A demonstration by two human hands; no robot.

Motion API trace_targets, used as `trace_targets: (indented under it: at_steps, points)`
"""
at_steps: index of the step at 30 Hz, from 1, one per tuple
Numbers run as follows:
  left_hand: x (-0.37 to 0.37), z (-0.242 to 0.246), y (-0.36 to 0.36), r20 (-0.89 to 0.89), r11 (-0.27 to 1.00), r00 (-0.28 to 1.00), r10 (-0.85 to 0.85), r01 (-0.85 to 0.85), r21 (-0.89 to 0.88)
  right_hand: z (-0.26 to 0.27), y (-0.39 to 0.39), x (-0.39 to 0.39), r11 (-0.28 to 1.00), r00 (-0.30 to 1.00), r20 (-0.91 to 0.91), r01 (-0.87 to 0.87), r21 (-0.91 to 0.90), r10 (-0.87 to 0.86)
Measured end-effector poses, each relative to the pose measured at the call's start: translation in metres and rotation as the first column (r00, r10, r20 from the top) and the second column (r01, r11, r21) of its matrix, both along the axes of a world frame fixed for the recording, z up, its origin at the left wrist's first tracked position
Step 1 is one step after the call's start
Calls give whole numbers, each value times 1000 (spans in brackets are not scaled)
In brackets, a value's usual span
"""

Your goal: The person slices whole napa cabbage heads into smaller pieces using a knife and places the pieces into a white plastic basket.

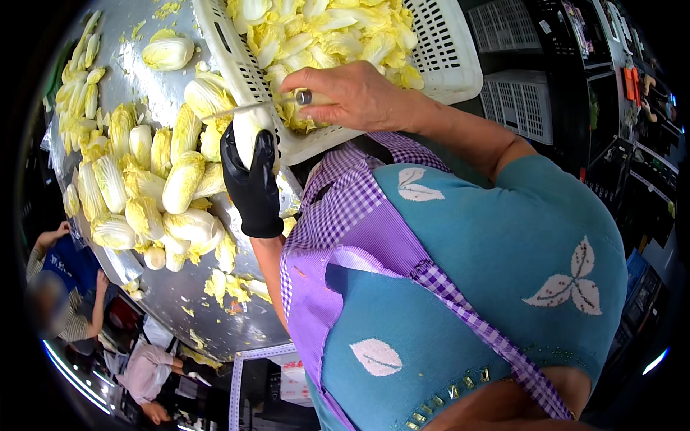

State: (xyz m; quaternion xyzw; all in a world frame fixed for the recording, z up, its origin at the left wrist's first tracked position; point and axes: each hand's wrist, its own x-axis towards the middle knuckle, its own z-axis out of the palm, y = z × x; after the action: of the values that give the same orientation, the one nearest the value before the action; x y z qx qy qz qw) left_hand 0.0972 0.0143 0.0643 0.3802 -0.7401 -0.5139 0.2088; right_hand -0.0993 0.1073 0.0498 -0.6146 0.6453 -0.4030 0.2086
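My left hand (250,178), in a black glove, is closed around a pale napa cabbage (252,134) at the near-left edge of a white perforated plastic basket (458,64). My bare right hand (350,99) grips the handle of a knife (303,97). Its narrow blade lies across the upper end of that cabbage. Loose yellow-white cabbage leaves (323,37) fill much of the basket below and beyond my right hand. Left of my gloved hand, a heap of napa cabbages (183,183) lies on a metal table.
The metal table (161,291) carries leaf scraps (226,285), a lone cabbage (168,54) and more cabbages at its far left (81,102). Other people (81,301) are at the lower left. Grey crates (517,105) stand at the upper right.
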Motion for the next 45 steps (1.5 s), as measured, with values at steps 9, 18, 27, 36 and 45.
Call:
trace_targets:
  at_steps: [9,18,27,36,45]
  points:
    - [-9,6,8,20,990,993,117,-115,-78,-12,-1,8,993,991,-134,-22,-113,7]
    - [-6,3,11,86,959,988,128,-101,-266,-25,-3,10,997,973,-225,44,-57,-56]
    - [-12,14,6,-83,823,987,135,-158,-545,-54,7,-46,960,918,-363,233,158,-163]
    - [-14,4,4,52,809,991,121,-68,-583,-9,-2,12,998,995,-93,34,-55,-39]
    - [-7,-11,9,-26,777,981,193,-169,-607,-41,-2,6,991,972,-216,108,82,-88]
